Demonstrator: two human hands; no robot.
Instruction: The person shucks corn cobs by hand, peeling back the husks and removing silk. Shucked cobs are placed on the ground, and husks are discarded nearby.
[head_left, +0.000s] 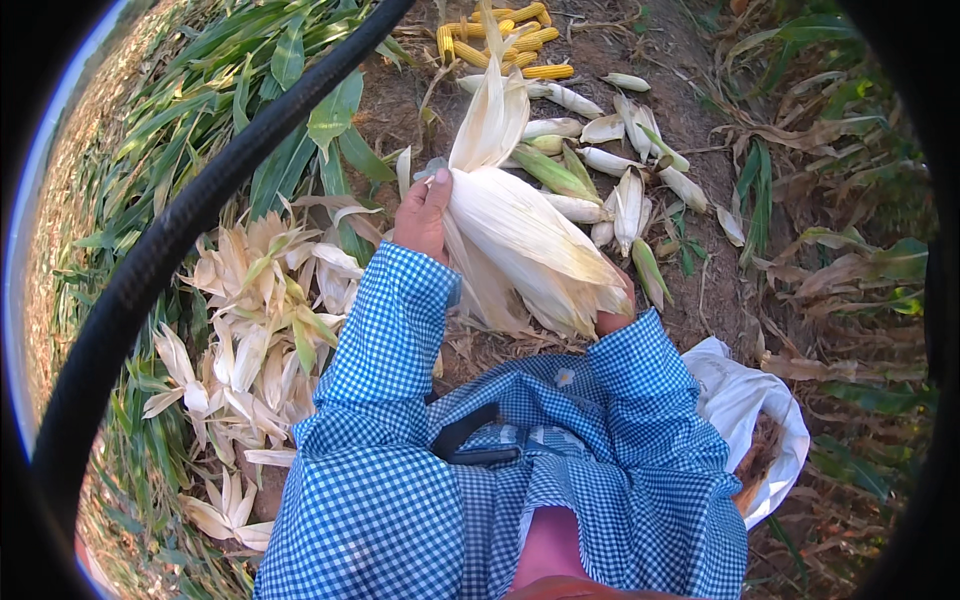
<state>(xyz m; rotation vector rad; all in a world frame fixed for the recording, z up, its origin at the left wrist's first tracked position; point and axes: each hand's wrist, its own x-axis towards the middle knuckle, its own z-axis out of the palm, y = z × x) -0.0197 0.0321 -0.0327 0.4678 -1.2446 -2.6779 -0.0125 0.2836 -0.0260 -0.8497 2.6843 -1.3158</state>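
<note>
A pale, dry corn husk (536, 232) is spread between my two hands, its leaves peeled apart. My left hand (427, 214) grips it at the base, thumb on top. At the husk's lower right end, my right hand (619, 296) is mostly covered by the leaves, so its fingers do not show. Whether a cob is inside cannot be seen. Beyond the husk lie several unhusked ears of corn (551, 171), some green, most pale. Farther off is a heap of bare yellow corn cobs (547, 71).
Discarded husks (255, 330) are heaped on the left beside cut green corn stalks (292, 172). An open white sack (750, 405) stands close at my right side. Dry and green corn leaves (847, 277) line the right. A dark curved bar or cable (187, 210) crosses the upper left.
</note>
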